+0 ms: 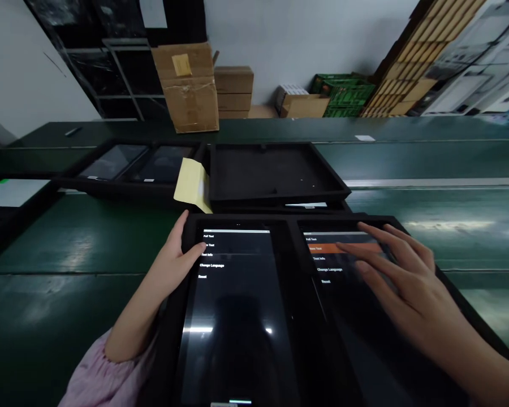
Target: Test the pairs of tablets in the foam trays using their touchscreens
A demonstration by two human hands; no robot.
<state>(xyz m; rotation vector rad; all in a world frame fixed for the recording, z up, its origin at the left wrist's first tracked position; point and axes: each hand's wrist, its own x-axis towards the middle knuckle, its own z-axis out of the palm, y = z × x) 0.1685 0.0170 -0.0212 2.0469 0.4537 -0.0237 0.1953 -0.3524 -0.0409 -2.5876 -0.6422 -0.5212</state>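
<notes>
Two black tablets lie side by side in a black foam tray in front of me. The left tablet shows a white text menu near its top. My left hand rests at that tablet's upper left edge, thumb tip touching the menu area, fingers tucked behind the tray edge. The right tablet shows the same menu with one line lit orange. My right hand hovers flat over it, fingers spread, the fingertips at the orange line.
An empty black tray sits behind, with a yellow paper at its left. More trays with tablets lie at far left on the green bench. Cardboard boxes and green crates stand against the back wall.
</notes>
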